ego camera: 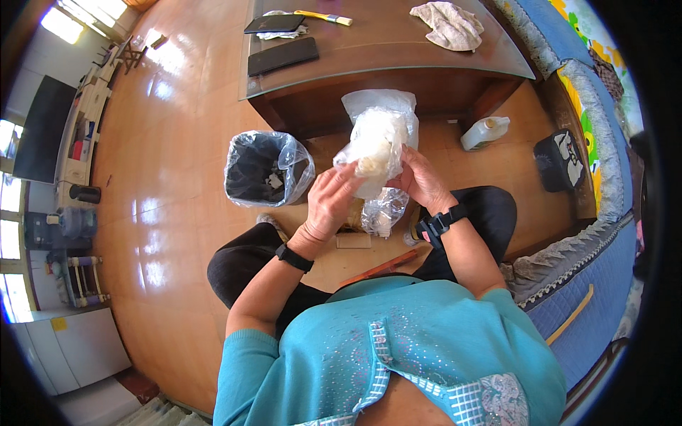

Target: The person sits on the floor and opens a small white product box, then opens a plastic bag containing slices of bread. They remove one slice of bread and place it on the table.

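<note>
Between my hands is a translucent plastic bag point(378, 130) with something whitish inside that I cannot make out. My left hand point(333, 199) has its fingers on the bag's near left side. From the right, my right hand point(423, 178) grips the bag's edge between thumb and fingers. Below it, a crinkled clear plastic wrapper point(383, 210) shows between my knees, partly covered by the bag. Left of my left hand stands a black waste bin point(250, 170) lined with a clear bag, with pale scraps inside.
A glass-topped wooden table point(373, 53) stands ahead, bearing a paintbrush point(325, 17), a dark flat case point(282, 56) and a crumpled cloth point(450, 24). A white plastic jug point(485, 133) and a black container point(559, 160) are on the floor at right, near a blue sofa point(591, 319).
</note>
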Demonstrator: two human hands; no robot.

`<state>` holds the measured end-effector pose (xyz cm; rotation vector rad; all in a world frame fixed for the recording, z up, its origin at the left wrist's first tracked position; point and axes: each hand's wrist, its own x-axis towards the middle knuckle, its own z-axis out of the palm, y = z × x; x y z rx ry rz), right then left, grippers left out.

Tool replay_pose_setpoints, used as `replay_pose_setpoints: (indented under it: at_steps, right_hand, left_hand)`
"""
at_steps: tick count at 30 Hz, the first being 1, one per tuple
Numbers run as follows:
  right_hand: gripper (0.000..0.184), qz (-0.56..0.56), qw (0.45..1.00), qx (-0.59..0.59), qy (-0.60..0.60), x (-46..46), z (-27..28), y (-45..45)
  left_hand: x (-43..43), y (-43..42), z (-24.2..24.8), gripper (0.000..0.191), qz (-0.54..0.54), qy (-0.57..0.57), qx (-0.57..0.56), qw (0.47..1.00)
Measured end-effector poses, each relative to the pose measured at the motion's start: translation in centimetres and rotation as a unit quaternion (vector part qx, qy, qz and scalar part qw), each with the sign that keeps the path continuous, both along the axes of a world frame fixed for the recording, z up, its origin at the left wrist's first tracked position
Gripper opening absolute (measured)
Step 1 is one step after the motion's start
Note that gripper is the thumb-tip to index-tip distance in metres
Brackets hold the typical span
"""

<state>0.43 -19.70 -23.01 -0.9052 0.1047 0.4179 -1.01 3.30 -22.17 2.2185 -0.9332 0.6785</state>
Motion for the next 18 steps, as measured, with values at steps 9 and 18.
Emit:
replay_pose_setpoints:
  at_steps: [9,18]
  right_hand:
    - [0.066,-0.007,0.986,0.163,-0.04,0.1,-2.2,-0.9]
    - [0.07,0.007,0.994,0.104,-0.034,0.3,-1.6,0.3]
  left_hand:
    - [-2.2,-0.8,0.5,0.045,-0.079,-0.103,0.095,0.987]
    - [-1.4,0.3,1.2,0.039,-0.07,-0.081,0.051,0.993]
